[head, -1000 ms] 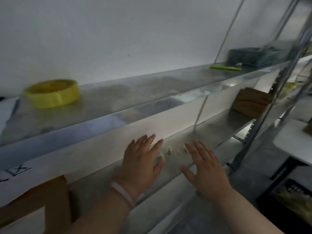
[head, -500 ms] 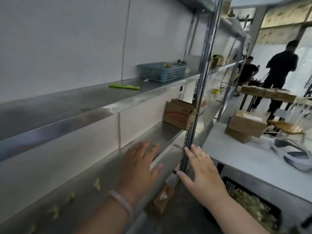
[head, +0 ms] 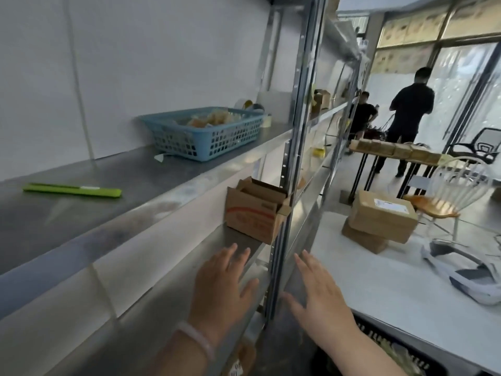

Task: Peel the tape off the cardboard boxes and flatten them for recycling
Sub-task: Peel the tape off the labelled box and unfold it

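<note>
An open-topped cardboard box (head: 253,214) with red print stands on the lower metal shelf (head: 238,242), against the upright post. My left hand (head: 221,289) is stretched toward it with straight fingers, a short way below the box and holding nothing. My right hand (head: 318,291) is spread flat in the air just right of the post, also empty. Two stacked closed cardboard boxes (head: 379,221) sit on the white table (head: 379,289) to the right.
A green utility knife (head: 71,190) and a blue basket (head: 206,134) lie on the upper shelf. A vertical steel post (head: 295,158) stands between my hands. A white device (head: 466,272) lies on the table. Two people (head: 406,118), a chair and a dark table stand beyond.
My view has swung right along the shelving, and the printed box and blue basket now appear much closer. Both hands stay flat and empty, nearer the box.
</note>
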Available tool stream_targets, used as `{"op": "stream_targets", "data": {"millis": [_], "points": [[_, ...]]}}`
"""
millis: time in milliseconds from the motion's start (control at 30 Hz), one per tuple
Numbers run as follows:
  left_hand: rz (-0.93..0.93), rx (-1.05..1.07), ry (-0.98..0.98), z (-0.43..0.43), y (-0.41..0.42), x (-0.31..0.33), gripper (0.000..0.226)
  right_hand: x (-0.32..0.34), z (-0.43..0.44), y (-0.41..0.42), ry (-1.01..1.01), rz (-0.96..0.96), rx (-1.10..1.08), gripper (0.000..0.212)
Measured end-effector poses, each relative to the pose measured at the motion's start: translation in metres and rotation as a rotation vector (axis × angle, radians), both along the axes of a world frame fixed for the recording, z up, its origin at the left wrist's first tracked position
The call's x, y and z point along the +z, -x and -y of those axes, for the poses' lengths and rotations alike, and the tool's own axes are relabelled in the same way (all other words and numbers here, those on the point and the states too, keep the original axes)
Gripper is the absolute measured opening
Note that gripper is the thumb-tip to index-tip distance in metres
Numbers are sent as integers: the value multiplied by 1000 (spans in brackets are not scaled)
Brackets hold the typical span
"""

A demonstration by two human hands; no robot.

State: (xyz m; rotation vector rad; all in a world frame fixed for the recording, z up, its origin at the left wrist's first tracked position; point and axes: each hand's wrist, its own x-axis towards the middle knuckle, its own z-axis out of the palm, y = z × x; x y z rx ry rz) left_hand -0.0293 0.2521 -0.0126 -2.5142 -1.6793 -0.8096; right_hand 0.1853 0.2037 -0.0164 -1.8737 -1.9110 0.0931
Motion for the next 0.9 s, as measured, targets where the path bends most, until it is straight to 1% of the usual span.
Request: {"op": "stream_targets", "data": {"millis": [133, 333, 467, 500, 533, 600, 633, 667, 700, 767, 900], "points": [[65, -18, 52, -66, -23, 1, 65, 0, -62, -20, 22, -26, -31, 79], [47, -22, 107, -131, -52, -20, 67, -8, -145, -50, 45, -87, -52, 76], [106, 29, 183, -176, -82, -33, 68, -12, -212, -73, 90, -195, -19, 70], [115, 47, 203, -186, -90, -35, 69, -13, -228, -78, 107, -246, -3, 66], [134, 65, 228, -197, -99, -37, 69, -16, -242, -84, 131, -321, 7, 57], [227, 107, 298, -215, -115, -37, 70, -20, -270, -93, 179, -537, 2, 31], [292, 134, 336, -224, -122, -36, 71, -23, -284, -98, 218, -666, 0, 25], [358, 162, 367, -232, -130, -35, 73, -28, -297, -104, 263, -783, 5, 24], [408, 191, 389, -240, -136, -33, 74, -34, -309, -109, 304, -882, 13, 29], [466, 240, 423, -252, -148, -29, 76, -43, -327, -116, 376, -1010, 34, 38], [615, 274, 515, -264, -160, -28, 71, -54, -342, -114, 458, -1259, 101, 38]]}}
